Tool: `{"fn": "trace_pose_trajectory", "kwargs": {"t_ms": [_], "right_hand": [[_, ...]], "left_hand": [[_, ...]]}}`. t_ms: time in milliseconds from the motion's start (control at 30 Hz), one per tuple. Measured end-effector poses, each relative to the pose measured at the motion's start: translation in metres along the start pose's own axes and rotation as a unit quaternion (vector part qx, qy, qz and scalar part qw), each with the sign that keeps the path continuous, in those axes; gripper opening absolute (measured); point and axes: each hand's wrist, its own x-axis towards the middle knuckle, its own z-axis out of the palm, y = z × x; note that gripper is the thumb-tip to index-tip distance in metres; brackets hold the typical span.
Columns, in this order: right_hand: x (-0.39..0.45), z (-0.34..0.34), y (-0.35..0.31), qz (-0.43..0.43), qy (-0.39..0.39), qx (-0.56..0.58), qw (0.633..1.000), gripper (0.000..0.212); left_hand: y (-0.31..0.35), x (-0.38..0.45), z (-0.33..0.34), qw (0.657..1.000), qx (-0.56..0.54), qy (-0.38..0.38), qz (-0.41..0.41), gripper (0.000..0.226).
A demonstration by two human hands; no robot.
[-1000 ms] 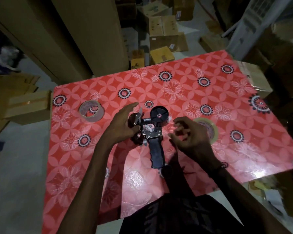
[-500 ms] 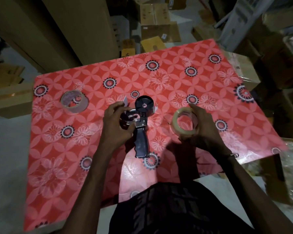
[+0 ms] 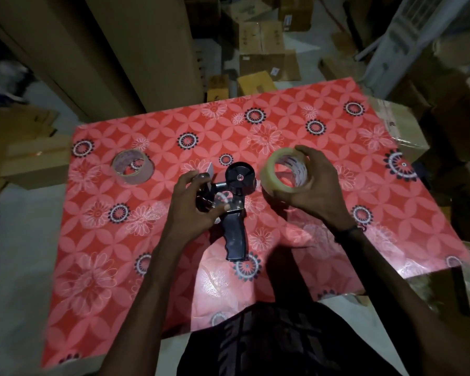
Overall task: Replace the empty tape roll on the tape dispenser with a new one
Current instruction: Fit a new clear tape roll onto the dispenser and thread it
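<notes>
A black tape dispenser [image 3: 235, 210] lies on the red flowered table [image 3: 296, 126], handle toward me, its bare black spool hub [image 3: 240, 177] pointing up. My left hand [image 3: 194, 210] grips the dispenser's metal front end, fingers curled round it. My right hand [image 3: 314, 188] holds a full roll of clear tape [image 3: 285, 170] tilted in the air just right of the hub, close to it. An empty brownish tape roll [image 3: 133, 166] lies flat on the table at the left, apart from both hands.
Tall cardboard sheets [image 3: 114, 50] lean behind the table's far left edge. Several cardboard boxes [image 3: 261, 50] sit on the floor beyond the table, and more boxes [image 3: 445, 109] stack at the right. The table's near edge is at my body.
My right hand has lifted the clear tape roll off the table and carried it left toward the dispenser's hub. My left hand has kept its grip on the dispenser's front.
</notes>
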Motion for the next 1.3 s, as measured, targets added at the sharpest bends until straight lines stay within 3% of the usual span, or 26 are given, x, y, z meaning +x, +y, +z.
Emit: {"fn": "trace_pose_trajectory", "kwargs": {"t_ms": [167,367,600,867,1100,1300], "right_hand": [[0.016,0.02,-0.016,0.0,-0.002,-0.041,0.999,0.103],[0.019,0.043,-0.025,-0.006,-0.014,-0.061,0.998,0.096],[0.023,0.062,-0.032,-0.009,-0.019,-0.065,0.998,0.093],[0.014,0.089,-0.045,0.02,0.019,-0.091,0.996,0.096],[0.013,0.102,-0.047,0.046,0.032,-0.112,0.992,0.1],[0.02,0.101,-0.046,0.049,0.012,-0.109,0.993,0.104]], "left_hand": [[0.012,-0.016,0.013,0.999,-0.018,0.042,-0.022,0.09],[0.024,-0.03,0.028,0.995,-0.012,0.092,-0.033,0.092],[0.015,-0.01,0.003,0.991,-0.062,0.12,-0.004,0.046],[0.01,0.046,-0.031,0.996,-0.053,-0.011,0.067,0.052],[0.006,0.076,-0.042,0.976,-0.062,-0.187,0.09,0.085],[0.006,0.094,-0.044,0.967,-0.055,-0.227,0.103,0.086]]}}
